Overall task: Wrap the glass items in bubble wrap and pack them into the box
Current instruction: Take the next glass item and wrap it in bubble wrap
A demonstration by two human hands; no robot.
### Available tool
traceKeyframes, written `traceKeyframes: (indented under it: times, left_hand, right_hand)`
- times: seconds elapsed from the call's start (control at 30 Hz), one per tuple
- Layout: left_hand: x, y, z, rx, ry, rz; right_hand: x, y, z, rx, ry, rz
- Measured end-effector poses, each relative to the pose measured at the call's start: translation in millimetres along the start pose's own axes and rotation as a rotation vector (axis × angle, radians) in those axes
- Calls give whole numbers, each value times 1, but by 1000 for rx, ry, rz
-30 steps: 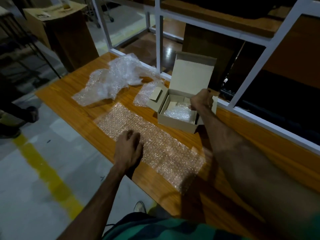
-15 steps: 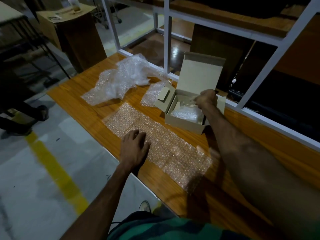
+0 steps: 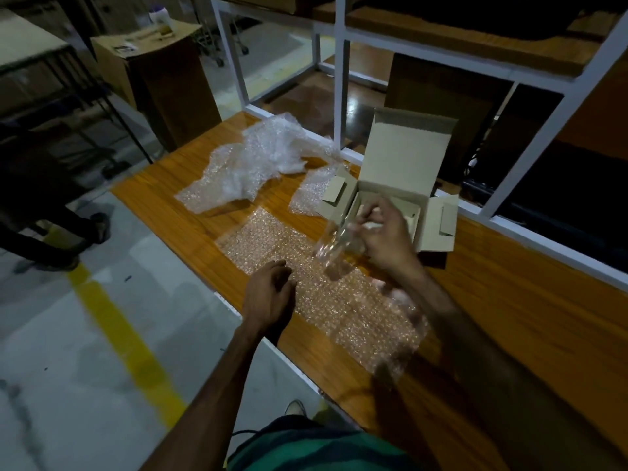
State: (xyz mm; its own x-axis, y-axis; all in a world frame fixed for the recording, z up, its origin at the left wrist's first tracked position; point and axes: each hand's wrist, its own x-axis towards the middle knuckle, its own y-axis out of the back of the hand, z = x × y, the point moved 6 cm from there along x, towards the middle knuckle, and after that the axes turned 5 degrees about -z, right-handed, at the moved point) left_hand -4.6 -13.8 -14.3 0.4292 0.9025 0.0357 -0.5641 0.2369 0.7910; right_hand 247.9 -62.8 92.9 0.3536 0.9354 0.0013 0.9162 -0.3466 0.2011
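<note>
Crumpled bubble wrap [image 3: 258, 164] is lying at the desk's [image 3: 509, 317] far end beside the open box [image 3: 394, 185]. Right hand [image 3: 384, 239] is gripping a glass [image 3: 334, 248] above the flat bubble wrap sheet [image 3: 339, 300]; left hand [image 3: 268, 294], fingers relaxed, is resting on the sheet's near edge.

The room is dim. A wooden tabletop [image 3: 509, 317] with orange grain runs diagonally; along its far edge stands a white metal frame [image 3: 339, 96] carrying a wooden shelf [image 3: 458, 39]. The grey concrete floor [image 3: 68, 368] bears a yellow painted line [image 3: 125, 345]. A tall cardboard carton [image 3: 159, 79] stands beyond the tabletop's far left corner.
</note>
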Motion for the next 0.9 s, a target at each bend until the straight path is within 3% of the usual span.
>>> traceKeyframes:
  times: [0.23,0.43,0.6,0.73,0.9]
  left_hand:
    - [10,13,-16,-165,116,-23]
    - [23,34,-32,-322,208,80]
    - [49,61,-44,-89,157,154]
    - [84,67,-81,181,188,66]
    - [116,66,-87,238,225,-13]
  right_hand:
    - [-2,-74,57,9,-148,-40]
    - [14,-98,81,19,-285,7]
    - [19,-110,94,38,-356,-26]
    - [20,-113,98,15,-325,-61]
    - [23,-113,99,-64,-284,-132]
